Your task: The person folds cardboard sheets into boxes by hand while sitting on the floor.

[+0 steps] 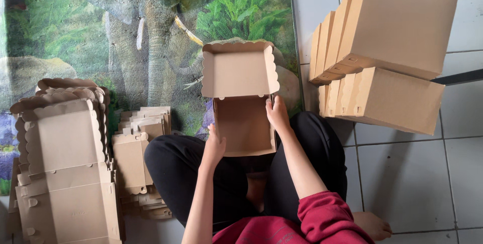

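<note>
A brown cardboard box (240,103) with a scalloped lid stands open on my lap, the lid raised away from me. My left hand (213,148) grips the box's left wall near its front corner. My right hand (277,114) holds the right wall, fingers at the hinge where the lid meets the tray. I sit cross-legged in black trousers and a red top.
A pile of flat unfolded box blanks (65,158) lies at my left, with smaller cardboard pieces (138,138) beside it. Stacks of finished closed boxes (387,53) stand on the white tiled floor at my right. An elephant-print mat (141,32) lies ahead.
</note>
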